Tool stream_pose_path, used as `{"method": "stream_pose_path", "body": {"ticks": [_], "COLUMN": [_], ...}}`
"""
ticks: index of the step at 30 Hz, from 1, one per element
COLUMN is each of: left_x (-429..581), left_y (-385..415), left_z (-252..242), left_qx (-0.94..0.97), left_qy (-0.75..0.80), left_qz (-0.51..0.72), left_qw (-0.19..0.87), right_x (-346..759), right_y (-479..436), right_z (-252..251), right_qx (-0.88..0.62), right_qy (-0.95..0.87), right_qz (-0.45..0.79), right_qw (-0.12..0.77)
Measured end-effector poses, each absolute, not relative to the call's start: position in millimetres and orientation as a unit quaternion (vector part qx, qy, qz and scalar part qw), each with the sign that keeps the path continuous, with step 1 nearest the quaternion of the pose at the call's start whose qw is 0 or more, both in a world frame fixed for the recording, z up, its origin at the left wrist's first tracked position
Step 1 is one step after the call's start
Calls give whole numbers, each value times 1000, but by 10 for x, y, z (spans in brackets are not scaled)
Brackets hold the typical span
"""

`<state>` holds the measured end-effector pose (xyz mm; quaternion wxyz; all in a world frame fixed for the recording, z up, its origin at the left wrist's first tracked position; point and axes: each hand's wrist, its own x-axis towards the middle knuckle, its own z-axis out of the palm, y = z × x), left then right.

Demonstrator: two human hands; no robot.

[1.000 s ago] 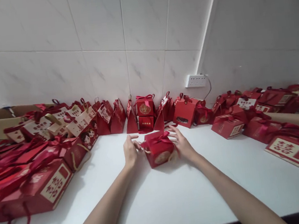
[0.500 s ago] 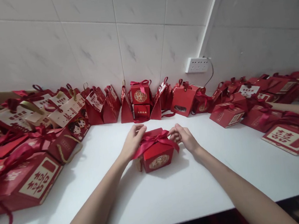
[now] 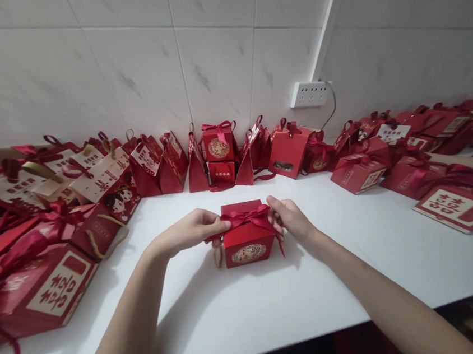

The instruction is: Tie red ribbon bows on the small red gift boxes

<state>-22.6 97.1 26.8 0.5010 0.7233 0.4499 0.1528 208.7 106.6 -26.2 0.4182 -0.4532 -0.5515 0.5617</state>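
A small red gift box [image 3: 249, 250] with a gold round emblem on its front sits upright on the white table [image 3: 251, 316] before me. Dark red ribbon [image 3: 247, 217] crosses its top and is tied there in a bow. At the left side, my left hand [image 3: 193, 230] pinches the ribbon between thumb and fingers. My right hand [image 3: 290, 220] has its fingers curled on the ribbon at the box's right edge, and one tail hangs below them. A gold cord handle [image 3: 218, 255] shows at the box's left side.
Red gift boxes [image 3: 58, 291] crowd the left side, and more boxes [image 3: 461, 207] fill the right. Along the tiled wall stand triangular boxes [image 3: 172, 164] and a two-box stack [image 3: 218, 145]. A white power strip [image 3: 309, 95] is on the wall.
My left hand has shifted left and down from the box's top corner and now pinches the ribbon. My right fingers have closed on the other side. The box has turned to face me more squarely.
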Motion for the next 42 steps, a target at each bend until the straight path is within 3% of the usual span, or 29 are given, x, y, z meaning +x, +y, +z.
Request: {"method": "stream_pose_path", "body": {"ticks": [6, 13, 18, 20, 25, 29, 33, 42], "left_x": [-72, 23, 115, 74, -148, -210, -215, -203], "left_y": [1025, 965, 854, 822, 836, 876, 857, 908], "left_z": [135, 145, 213, 267, 348, 332, 366, 247], "left_qx": [656, 640, 656, 662, 660, 660, 685, 792], "left_qy": [444, 424, 496, 526, 501, 463, 448, 421], "left_qz": [339, 431, 497, 476, 235, 114, 81, 66], "left_qw": [507, 474, 276, 242, 508, 580, 569, 438], "right_x": [2095, 2092, 2053, 2058, 2073, 2064, 2052, 2057], "right_y": [1088, 1129, 1091, 1085, 1096, 1101, 1097, 1102], "right_z": [-306, -350, -336, -330, -320, -332, -350, -350], "right_qx": [-445, -400, -384, -383, -381, -389, -402, -419], "right_qy": [-577, -496, -492, -493, -494, -491, -489, -499], "right_qz": [508, 557, 573, 576, 580, 580, 575, 559], "right_qw": [460, 533, 531, 527, 524, 521, 519, 513]}}
